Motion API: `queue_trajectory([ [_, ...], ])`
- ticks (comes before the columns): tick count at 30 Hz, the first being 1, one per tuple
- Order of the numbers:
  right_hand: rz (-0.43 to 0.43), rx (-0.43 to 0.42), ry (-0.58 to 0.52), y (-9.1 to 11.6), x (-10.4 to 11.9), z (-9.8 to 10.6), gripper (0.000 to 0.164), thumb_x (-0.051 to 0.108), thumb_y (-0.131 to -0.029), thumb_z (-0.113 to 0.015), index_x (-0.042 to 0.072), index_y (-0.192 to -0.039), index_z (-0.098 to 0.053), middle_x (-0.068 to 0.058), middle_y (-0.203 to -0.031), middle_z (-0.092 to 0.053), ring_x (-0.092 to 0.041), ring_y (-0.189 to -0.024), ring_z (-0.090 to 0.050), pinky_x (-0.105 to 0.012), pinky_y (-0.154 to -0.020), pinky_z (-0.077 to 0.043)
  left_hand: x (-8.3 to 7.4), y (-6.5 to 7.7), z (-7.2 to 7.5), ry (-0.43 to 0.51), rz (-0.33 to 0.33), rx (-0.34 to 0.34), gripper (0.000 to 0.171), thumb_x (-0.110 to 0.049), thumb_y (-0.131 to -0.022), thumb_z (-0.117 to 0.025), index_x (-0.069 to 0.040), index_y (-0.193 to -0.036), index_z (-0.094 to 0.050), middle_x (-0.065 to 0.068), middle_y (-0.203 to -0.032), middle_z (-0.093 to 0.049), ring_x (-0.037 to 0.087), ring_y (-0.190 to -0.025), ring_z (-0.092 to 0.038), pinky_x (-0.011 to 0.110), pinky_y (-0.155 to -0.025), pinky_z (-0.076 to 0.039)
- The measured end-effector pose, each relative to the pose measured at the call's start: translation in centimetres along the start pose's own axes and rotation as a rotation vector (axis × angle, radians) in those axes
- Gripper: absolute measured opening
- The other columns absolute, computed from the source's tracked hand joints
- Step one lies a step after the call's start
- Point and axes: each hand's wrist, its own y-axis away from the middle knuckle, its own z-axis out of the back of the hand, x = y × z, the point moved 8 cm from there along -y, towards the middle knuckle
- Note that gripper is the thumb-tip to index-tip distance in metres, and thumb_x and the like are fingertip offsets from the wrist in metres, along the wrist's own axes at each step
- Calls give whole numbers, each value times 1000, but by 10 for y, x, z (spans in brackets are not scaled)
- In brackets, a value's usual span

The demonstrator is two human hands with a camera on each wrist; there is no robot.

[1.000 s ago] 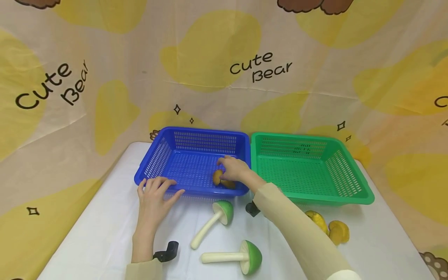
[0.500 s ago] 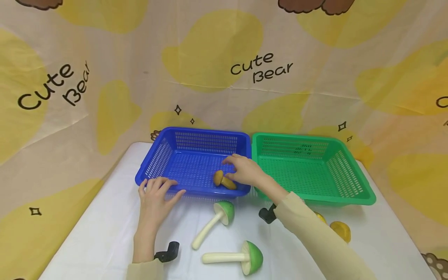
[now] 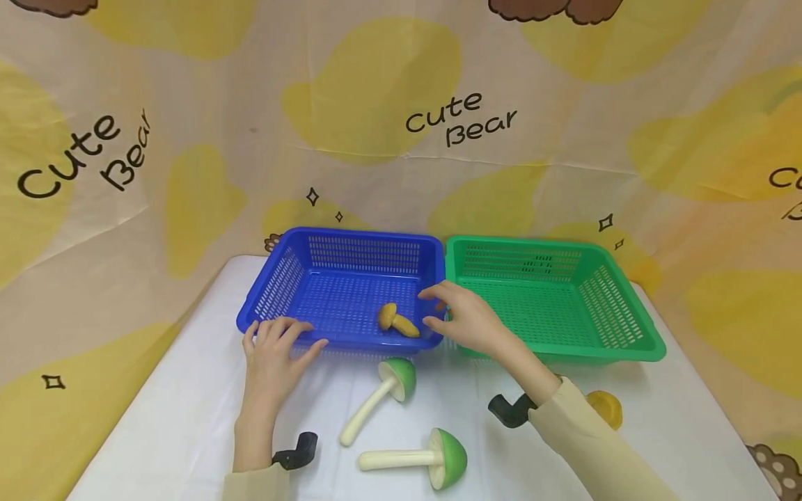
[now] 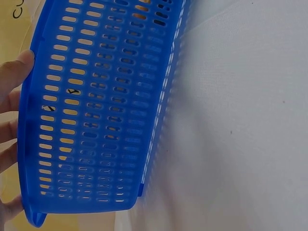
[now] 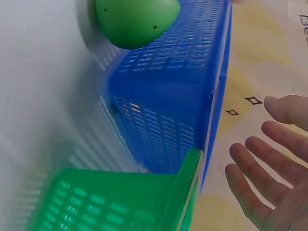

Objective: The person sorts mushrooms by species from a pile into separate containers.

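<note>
Tabletop mushroom [image 3: 610, 408]: partly behind sleeve [image 3: 598, 449] | right hand [image 3: 470, 318]: partly masks blue basket [image 3: 357, 342]

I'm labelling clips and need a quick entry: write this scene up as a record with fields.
left hand: grips near rim of blue basket
right hand: holds nothing
inside blue basket: one yellow-brown mushroom
right of it: green basket
on white table: slanted green mushroom, sideways green mushroom, yellow item partly behind right sleeve

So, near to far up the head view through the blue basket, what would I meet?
Sideways green-capped mushroom, slanted green-capped mushroom, blue basket's front rim, yellow-brown mushroom lying inside, patterned backdrop.
</note>
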Motion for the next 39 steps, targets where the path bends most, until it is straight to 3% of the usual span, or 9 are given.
queue_trajectory([
  [9, 9, -128, 32, 38, 2, 17, 33, 22, -86, -70, 17, -118, -64, 0, -110, -65, -15, -94, -65, -27, -69, -50, -1, -1, -1, 9, -11, -13, 32, -32, -72, -82, -12, -93, -70, 9, -96, -64, 34, -100, -51, 65, -107, -23],
  [17, -13, -218, 28, 68, -1, 29, 34, 23, -87, -70, 19, -120, -64, 3, -115, -65, -15, -98, -65, -31, -76, -53, 1, 0, 2, 12, -1, -11, 32, -32, -72, -82, -11, -93, -70, 9, -96, -64, 34, -100, -50, 65, -107, -22],
  [27, 68, -402, 101, 113, -8, 42, 33, 13, -82, -75, 18, -113, -66, 8, -106, -66, -9, -92, -61, -27, -71, -54, -1, 0, 0, 17, 6, -2, 32, -32, -72, -82, -11, -94, -69, 10, -97, -64, 34, -100, -50, 65, -107, -21],
  [31, 68, -462, 116, 130, -15, 47, 36, 6, -77, -77, 17, -110, -68, 10, -104, -66, -10, -96, -61, -18, -80, -51, -1, 0, 0, 19, 8, -3, 32, -31, -72, -82, -11, -94, -69, 10, -97, -64, 34, -99, -50, 65, -107, -21],
  [36, 68, -507, 107, 149, -25, 50, 40, -1, -73, -78, 15, -108, -69, 8, -104, -67, -9, -101, -59, -1, -90, -38, -1, 0, 1, 19, 6, -7, 32, -31, -72, -82, -11, -94, -69, 10, -97, -64, 34, -99, -50, 65, -107, -21],
  [39, 63, -523, 115, 159, -32, 49, 41, -3, -71, -78, 14, -107, -69, 7, -103, -67, -7, -100, -59, 0, -90, -36, -1, 0, 1, 19, 3, -12, 32, -31, -72, -82, -11, -94, -69, 10, -97, -64, 35, -99, -51, 65, -107, -21],
])
